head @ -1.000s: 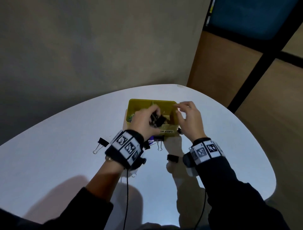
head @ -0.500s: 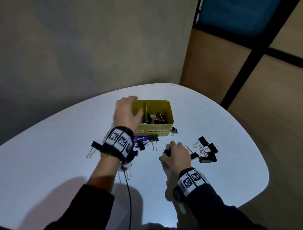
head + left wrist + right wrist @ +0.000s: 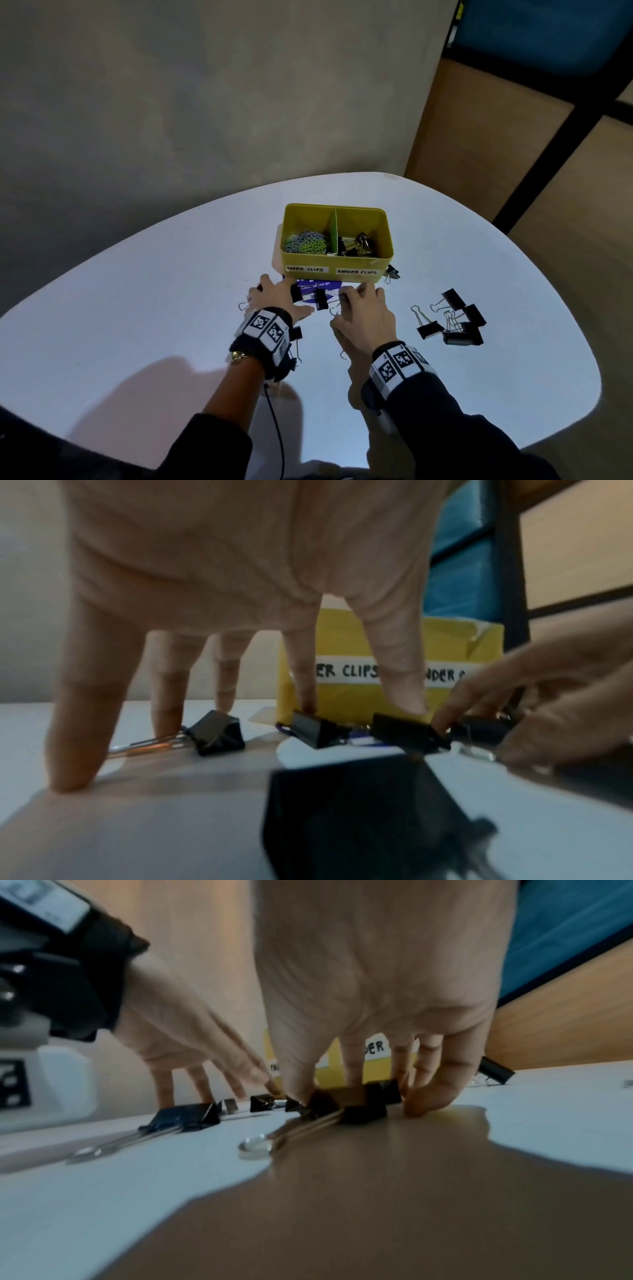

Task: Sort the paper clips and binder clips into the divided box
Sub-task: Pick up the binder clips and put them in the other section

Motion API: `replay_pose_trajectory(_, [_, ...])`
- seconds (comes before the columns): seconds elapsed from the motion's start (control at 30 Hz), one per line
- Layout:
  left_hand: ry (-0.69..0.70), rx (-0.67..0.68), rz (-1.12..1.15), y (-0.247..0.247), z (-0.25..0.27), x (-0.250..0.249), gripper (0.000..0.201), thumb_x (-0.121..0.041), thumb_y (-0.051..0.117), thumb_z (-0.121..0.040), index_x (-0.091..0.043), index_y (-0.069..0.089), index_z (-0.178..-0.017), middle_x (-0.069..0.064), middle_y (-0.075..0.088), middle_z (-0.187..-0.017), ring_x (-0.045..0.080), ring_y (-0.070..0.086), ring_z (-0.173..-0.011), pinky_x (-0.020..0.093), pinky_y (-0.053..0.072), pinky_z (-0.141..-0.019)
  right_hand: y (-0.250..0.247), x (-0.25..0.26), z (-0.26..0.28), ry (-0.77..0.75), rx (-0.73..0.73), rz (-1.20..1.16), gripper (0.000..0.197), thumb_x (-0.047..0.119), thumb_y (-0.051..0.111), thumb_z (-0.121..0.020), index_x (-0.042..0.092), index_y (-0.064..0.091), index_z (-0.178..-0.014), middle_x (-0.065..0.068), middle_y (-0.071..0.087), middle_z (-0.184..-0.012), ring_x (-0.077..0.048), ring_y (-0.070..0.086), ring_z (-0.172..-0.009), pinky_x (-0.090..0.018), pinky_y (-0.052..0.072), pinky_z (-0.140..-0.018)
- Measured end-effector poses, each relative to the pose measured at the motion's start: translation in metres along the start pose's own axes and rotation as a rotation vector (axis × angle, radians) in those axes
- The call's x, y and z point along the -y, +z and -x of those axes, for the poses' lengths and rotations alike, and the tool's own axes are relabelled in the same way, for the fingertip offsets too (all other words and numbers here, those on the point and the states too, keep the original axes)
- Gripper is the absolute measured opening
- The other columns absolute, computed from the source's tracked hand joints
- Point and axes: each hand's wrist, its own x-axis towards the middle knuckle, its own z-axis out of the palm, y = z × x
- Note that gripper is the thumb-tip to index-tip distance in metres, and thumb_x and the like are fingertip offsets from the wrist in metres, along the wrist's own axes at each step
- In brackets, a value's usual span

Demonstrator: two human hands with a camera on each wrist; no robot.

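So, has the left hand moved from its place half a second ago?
Yes. The left hand has drawn back from the yellow box rim toward the person, down to the table.

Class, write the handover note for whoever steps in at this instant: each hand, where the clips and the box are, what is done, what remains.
Left hand: spread, straight fingers touching binder clips lying before the box; holds nothing.
Right hand: fingers curled round a black binder clip on the table, not yet lifted.
Yellow divided box: far side of the table; paper clips lie in its left compartment, binder clips in its right.
Left to do: the clips under both hands, one by the box's right corner, and the loose group to the right. No loose paper clips are visible.
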Motion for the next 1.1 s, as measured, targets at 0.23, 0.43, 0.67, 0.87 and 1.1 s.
replay_pose_trajectory(0.23, [0.095, -0.155, -0.147, 0.007, -0.007, -0.001, 0.039, -0.016, 0.063, -0.085, -0.025, 0.049, -0.120, 0.008, 0.054, -0.112, 0.034, 0.047, -0.110, 0.045, 0.052, -0.082, -0.008, -0.026, 0.002, 0.152, 0.011, -0.259, 0.034, 0.021, 0.070, -0.070, 0.023, 0.052, -0.099, -0.006, 0.047, -0.101, -0.030, 0.057, -0.084, -0.034, 0.051, -0.067])
replay_pose_trajectory(0.43, [0.133, -0.163, -0.079, 0.001, -0.013, 0.009, 0.025, 0.001, 0.053, -0.079, -0.015, 0.068, -0.091, 0.009, 0.066, -0.104, 0.031, 0.058, -0.101, 0.033, 0.051, -0.079, -0.038, -0.025, 0.003, 0.187, -0.021, -0.446, 0.026, 0.017, 0.073, -0.069, 0.025, 0.053, -0.083, -0.002, 0.064, -0.083, -0.022, 0.061, -0.077, -0.035, 0.054, -0.067])
replay_pose_trajectory(0.67, [0.288, -0.174, -0.049, -0.010, -0.013, 0.028, 0.054, -0.005, 0.067, -0.078, -0.027, 0.053, -0.125, 0.007, 0.063, -0.102, 0.030, 0.060, -0.096, 0.038, 0.053, -0.078, -0.118, 0.002, -0.030, 0.005, -0.501, -0.570, 0.028, 0.015, 0.067, -0.077, 0.020, 0.053, -0.101, -0.011, 0.060, -0.096, -0.026, 0.056, -0.086, -0.033, 0.045, -0.071])
replay_pose_trajectory(0.87, [0.311, -0.005, -0.340, -0.014, -0.014, 0.012, 0.067, -0.018, 0.072, -0.081, -0.042, 0.043, -0.136, 0.010, 0.042, -0.127, 0.036, 0.045, -0.117, 0.042, 0.048, -0.095, -0.112, 0.017, -0.062, -0.019, -0.447, -0.250, 0.037, 0.026, 0.053, -0.094, 0.022, 0.045, -0.129, -0.015, 0.049, -0.125, -0.031, 0.046, -0.113, -0.041, 0.044, -0.085])
replay_pose_trajectory(1.1, [0.412, -0.085, -0.210, -0.015, -0.014, 0.019, 0.037, -0.011, 0.060, -0.085, -0.023, 0.062, -0.120, 0.016, 0.061, -0.111, 0.036, 0.058, -0.105, 0.032, 0.045, -0.084, -0.028, 0.027, -0.005, -0.383, -0.020, -0.064, 0.027, 0.025, 0.055, -0.087, 0.029, 0.059, -0.114, -0.004, 0.051, -0.118, -0.025, 0.049, -0.110, -0.035, 0.048, -0.072])
